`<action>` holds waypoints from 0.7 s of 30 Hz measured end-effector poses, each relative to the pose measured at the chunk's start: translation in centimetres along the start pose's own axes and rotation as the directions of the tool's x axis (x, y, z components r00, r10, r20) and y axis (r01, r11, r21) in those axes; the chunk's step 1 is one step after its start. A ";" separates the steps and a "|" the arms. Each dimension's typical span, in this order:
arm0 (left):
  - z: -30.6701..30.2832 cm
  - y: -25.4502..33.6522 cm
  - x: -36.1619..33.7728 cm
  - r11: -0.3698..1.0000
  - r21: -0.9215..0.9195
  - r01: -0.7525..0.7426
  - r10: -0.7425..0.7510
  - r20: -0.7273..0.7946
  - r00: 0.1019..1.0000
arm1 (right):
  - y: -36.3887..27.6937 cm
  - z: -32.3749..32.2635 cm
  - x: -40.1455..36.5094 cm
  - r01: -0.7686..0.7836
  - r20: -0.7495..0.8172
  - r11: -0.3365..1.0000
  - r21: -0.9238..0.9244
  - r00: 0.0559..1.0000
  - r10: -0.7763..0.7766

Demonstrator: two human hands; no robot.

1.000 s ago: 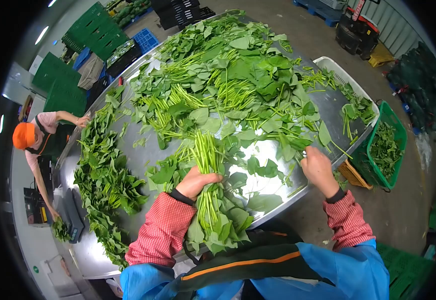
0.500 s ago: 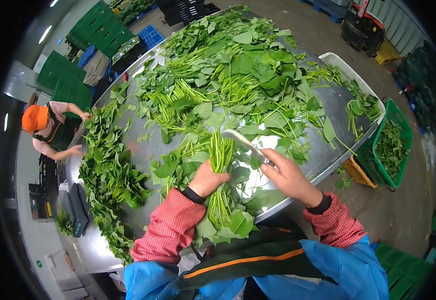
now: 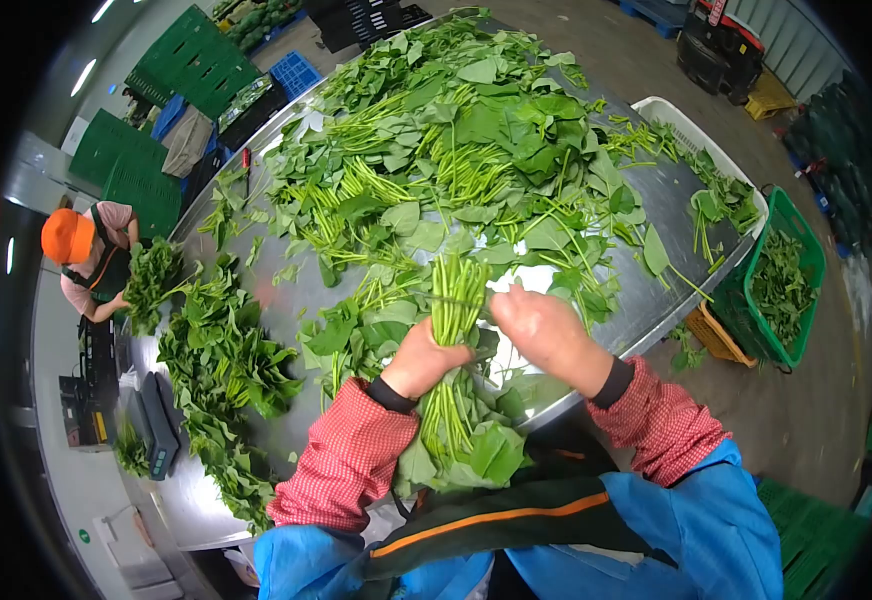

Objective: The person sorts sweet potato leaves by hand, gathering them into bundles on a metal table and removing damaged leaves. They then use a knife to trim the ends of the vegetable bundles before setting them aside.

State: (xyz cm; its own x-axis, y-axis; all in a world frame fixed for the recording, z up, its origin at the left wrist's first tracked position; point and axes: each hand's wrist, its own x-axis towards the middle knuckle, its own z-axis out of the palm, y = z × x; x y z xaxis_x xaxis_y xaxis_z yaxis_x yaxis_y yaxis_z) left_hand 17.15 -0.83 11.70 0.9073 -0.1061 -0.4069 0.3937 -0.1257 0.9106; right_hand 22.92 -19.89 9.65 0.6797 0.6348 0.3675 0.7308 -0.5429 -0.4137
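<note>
My left hand (image 3: 424, 362) is wrapped round the middle of a bunch of leafy greens (image 3: 451, 405). The bunch stands with its pale green stem ends pointing away from me and its leaves near my apron. My right hand (image 3: 546, 332) is closed on a knife (image 3: 444, 298), whose handle is hidden in the fist. The thin blade lies across the stems, just beyond my left hand. Beneath and beyond both hands, a big pile of the same greens (image 3: 516, 140) covers much of the metal table (image 3: 646, 290).
A row of bunched greens (image 3: 221, 350) lies along the left side, near a scale (image 3: 159, 425). Across the table a person in an orange cap (image 3: 68, 238) holds a bunch. To the right are a white crate (image 3: 691, 130) and a green crate (image 3: 774, 215) with greens.
My right hand has moved left and turned, bringing the knife from beside the bunch onto its stems. The person across the table has lifted a bunch from the row.
</note>
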 end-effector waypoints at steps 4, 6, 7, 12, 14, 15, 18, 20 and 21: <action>1.0 -0.7 0.4 0.995 -0.043 0.085 -0.083 0.048 0.995 | 3.8 2.1 -2.4 0.066 -0.042 0.998 -0.019 0.997 -0.067; 1.3 -0.7 0.4 0.997 0.053 0.050 -0.052 0.040 0.998 | 3.8 2.0 -2.7 0.051 -0.080 0.998 -0.030 0.995 -0.053; 1.4 -0.4 0.7 0.998 0.064 0.004 -0.005 0.009 1.000 | 3.2 1.3 -2.3 0.047 -0.090 0.998 -0.046 0.995 -0.051; 1.8 -0.4 1.4 0.993 0.062 -0.099 0.102 -0.048 0.994 | -0.7 -0.9 0.3 -0.027 -0.041 0.986 -0.164 0.999 0.020; 1.8 0.1 1.1 0.993 0.082 -0.089 0.094 -0.053 0.994 | 2.2 0.2 -0.2 0.031 -0.011 0.990 -0.138 0.999 -0.032; 1.2 1.5 0.4 0.996 0.064 -0.065 0.068 -0.057 0.996 | 4.2 1.0 -1.1 0.063 0.006 0.990 -0.123 0.998 -0.063; -2.0 3.9 -1.4 0.983 0.065 -0.173 0.182 -0.180 0.967 | 10.8 1.3 -6.0 -0.180 -0.065 0.962 -0.205 0.983 0.170; -3.9 1.3 -0.6 0.937 0.272 -0.221 0.282 -0.211 0.936 | 9.5 0.4 -6.3 -0.200 -0.139 0.965 -0.170 0.974 0.177; -4.1 0.8 -0.1 0.933 0.311 -0.178 0.244 -0.185 0.952 | 7.7 0.0 -5.5 -0.181 -0.162 0.971 -0.156 0.974 0.155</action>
State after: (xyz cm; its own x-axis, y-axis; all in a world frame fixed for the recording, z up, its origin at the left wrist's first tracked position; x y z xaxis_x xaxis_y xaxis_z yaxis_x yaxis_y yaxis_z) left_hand 18.02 3.07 12.76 0.9870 0.0512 -0.1521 0.1597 -0.4052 0.9002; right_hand 24.84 -27.56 4.48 0.7860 0.4451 0.4291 0.5966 -0.7279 -0.3378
